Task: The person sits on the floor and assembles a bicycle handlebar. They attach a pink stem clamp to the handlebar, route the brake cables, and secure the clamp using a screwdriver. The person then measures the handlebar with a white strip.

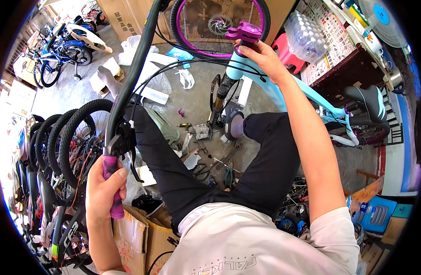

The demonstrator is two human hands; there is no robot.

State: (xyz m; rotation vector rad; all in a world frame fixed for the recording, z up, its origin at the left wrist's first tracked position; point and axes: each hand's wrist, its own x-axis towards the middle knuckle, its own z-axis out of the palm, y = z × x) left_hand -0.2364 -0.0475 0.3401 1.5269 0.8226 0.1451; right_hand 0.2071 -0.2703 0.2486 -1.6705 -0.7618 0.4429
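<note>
My left hand [107, 188] is closed around the purple rubber grip [113, 208] at one end of a black bicycle handlebar [136, 64]. A brake lever [135, 162] sits just above that hand, with black cables looping across to the bike. At the front of a light blue bicycle frame [277, 91], my right hand [264, 59] is closed at the base of the purple stem [245, 32], over the top of the head tube. Its far fingers are partly hidden. A suspension fork [218, 103] slants down below. The handlebar is apart from the stem's clamp.
Several bicycle tyres [70, 142] and bikes crowd the left side. Pliers [228, 178] and other tools lie between my legs, with plastic wrap and packaging beyond. A purple-rimmed wheel [219, 23] leans against cardboard [123, 20]. Bottles [306, 34] on a red stool stand right.
</note>
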